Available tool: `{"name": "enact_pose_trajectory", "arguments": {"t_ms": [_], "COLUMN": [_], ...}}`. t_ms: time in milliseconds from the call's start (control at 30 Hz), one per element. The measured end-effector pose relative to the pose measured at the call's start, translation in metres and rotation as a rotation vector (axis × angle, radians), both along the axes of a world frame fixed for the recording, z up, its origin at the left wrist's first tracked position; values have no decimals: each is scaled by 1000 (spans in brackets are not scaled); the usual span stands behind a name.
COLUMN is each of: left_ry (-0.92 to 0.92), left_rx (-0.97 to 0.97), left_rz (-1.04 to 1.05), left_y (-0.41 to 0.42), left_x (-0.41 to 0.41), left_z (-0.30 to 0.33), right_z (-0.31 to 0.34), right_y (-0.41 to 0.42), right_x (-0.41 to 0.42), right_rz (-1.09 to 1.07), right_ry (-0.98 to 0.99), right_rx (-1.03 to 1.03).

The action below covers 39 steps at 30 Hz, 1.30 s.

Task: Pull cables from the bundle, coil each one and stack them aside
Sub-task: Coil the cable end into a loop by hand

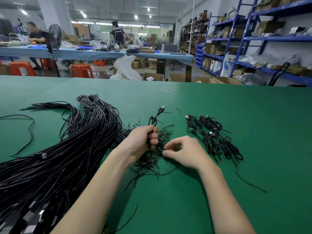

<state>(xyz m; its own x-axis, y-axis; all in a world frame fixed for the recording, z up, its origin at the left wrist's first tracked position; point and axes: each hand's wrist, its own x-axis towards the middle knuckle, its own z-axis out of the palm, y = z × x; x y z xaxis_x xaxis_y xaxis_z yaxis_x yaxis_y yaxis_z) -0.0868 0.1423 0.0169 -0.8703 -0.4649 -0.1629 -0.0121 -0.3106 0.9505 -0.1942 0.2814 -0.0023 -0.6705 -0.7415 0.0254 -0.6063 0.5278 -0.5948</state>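
A big bundle of black USB cables [55,157] sprawls over the left half of the green table [219,102]. My left hand [143,141] grips a coiled black cable [152,122] upright; its USB plug [162,108] sticks out above the fist. My right hand [184,152] hovers just right of it over a loose heap of thin black ties [152,162], its fingertips pinching one of them. A stack of coiled cables [214,137] lies to the right of both hands.
One loose cable [28,132] curves at the far left. A stray tie [249,183] lies at the right. Beyond the table's far edge stand cardboard boxes [175,77], orange stools [82,70], blue shelving [253,39] and another worktable with people.
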Motion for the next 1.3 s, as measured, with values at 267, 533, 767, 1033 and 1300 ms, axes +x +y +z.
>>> {"name": "enact_pose_trajectory", "arguments": {"t_ms": [267, 533, 767, 1033, 1300], "left_ry": [76, 122, 61, -105, -105], "left_rx": [159, 177, 1, -735, -1084], "left_rz": [76, 70, 70, 137, 126], "left_y": [-5, -4, -5, 9, 20], "left_x": [-2, 0, 0, 0, -2], "left_z": [-8, -9, -11, -13, -10], "right_z": [-6, -1, 7, 32, 33], "right_y": [-12, -4, 10, 7, -7], "right_x": [14, 6, -9, 4, 17], "right_rz": [-94, -142, -160, -9, -123], "right_ry": [272, 229, -39, -437, -661], "right_rx": [116, 75, -161, -612, -589]}}
